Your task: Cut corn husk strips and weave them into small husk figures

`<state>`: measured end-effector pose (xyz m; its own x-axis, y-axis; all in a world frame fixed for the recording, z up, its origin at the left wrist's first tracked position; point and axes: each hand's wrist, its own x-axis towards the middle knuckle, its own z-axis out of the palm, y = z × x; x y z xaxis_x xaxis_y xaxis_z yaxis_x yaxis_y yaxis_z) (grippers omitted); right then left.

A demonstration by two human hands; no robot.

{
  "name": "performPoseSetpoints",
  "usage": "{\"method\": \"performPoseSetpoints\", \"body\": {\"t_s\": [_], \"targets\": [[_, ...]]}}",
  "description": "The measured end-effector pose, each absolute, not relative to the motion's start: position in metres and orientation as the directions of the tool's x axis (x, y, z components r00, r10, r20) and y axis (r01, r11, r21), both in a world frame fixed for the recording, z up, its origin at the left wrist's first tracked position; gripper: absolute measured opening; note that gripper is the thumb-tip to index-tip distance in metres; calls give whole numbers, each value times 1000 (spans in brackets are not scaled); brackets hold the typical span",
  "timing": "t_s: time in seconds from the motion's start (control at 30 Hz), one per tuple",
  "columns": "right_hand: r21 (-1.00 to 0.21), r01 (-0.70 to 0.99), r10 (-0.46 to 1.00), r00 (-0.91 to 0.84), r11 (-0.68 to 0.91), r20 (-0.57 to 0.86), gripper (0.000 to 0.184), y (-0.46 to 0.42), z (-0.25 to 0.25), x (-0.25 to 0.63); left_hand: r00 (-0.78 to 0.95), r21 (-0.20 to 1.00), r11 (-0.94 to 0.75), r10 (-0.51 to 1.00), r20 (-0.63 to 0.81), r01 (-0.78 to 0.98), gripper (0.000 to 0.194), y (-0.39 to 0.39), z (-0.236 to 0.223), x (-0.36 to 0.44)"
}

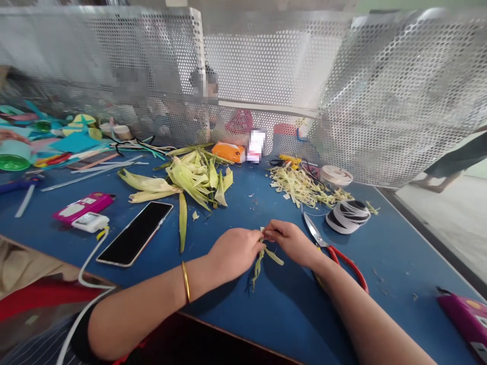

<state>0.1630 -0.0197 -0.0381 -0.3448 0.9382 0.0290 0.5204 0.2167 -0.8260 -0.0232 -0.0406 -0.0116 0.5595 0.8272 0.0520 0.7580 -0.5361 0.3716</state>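
Observation:
Both of my hands meet over the blue table (pixel 266 314), pinching a small bundle of pale green leaf strips (pixel 262 261) between them. My left hand (pixel 234 252), with a gold bangle on its wrist, is closed on the upper end of the strips. My right hand (pixel 291 242) pinches the same bundle from the right with its fingertips. The loose ends of the strips hang down onto the table. Red-handled scissors (pixel 335 251) lie just right of my right hand.
A pile of green leaves (pixel 190 180) lies ahead left, cut strips (pixel 300 185) ahead right beside a tape roll (pixel 348 215). A black phone (pixel 135 233), a pink-and-white device (pixel 83 210) with a white cable sit left. A perforated metal screen (pixel 266 76) closes the back.

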Motion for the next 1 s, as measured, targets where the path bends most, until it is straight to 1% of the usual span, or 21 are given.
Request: {"method": "performPoseSetpoints", "body": {"t_s": [0.07,0.13,0.17,0.23,0.33,0.4,0.47,0.53,0.57,0.63,0.7,0.8,0.9,0.93,1.0], "targets": [[-825,516,936,-348,229,42,16,-20,-38,164,545,468,-513,835,79,719,20,-31,-14,-31],[-819,519,933,-354,247,57,16,-20,-37,164,549,505,-508,832,79,698,22,-24,-16,-35],[-810,527,931,-360,257,61,16,-21,-37,163,555,499,-517,828,84,696,22,-21,-18,-36],[-782,560,926,-372,273,57,17,-22,-35,161,576,436,-554,812,96,709,19,-18,-19,-37],[-740,603,919,-390,297,50,19,-25,-34,158,627,248,-631,772,108,735,18,-15,-20,-37],[-723,609,911,-408,325,66,18,-26,-33,156,656,151,-664,747,107,732,21,-14,-19,-39],[-705,609,896,-435,364,87,18,-27,-33,156,672,112,-679,734,102,725,20,-13,-17,-41],[-685,605,878,-468,405,106,17,-28,-32,156,663,127,-671,742,100,731,16,-12,-14,-44],[-678,600,868,-484,424,114,17,-29,-31,157,651,154,-658,753,99,737,14,-11,-13,-45],[-671,587,849,-514,453,124,18,-31,-29,157,613,256,-615,784,97,746,10,-10,-11,-46],[-662,582,837,-532,473,130,18,-32,-27,157,564,412,-547,821,93,729,8,-9,-12,-44],[-642,597,834,-537,481,125,19,-33,-26,157,481,661,-396,875,61,637,10,-8,-20,-40],[-643,601,840,-527,476,130,19,-33,-26,158,441,851,-193,896,-50,488,15,-8,-28,-36],[-648,596,840,-527,474,130,20,-33,-26,158,445,893,-114,889,-104,436,18,-9,-29,-34],[-656,587,838,-530,474,132,20,-33,-25,158,466,932,39,858,-215,359,23,-8,-29,-33]]}}
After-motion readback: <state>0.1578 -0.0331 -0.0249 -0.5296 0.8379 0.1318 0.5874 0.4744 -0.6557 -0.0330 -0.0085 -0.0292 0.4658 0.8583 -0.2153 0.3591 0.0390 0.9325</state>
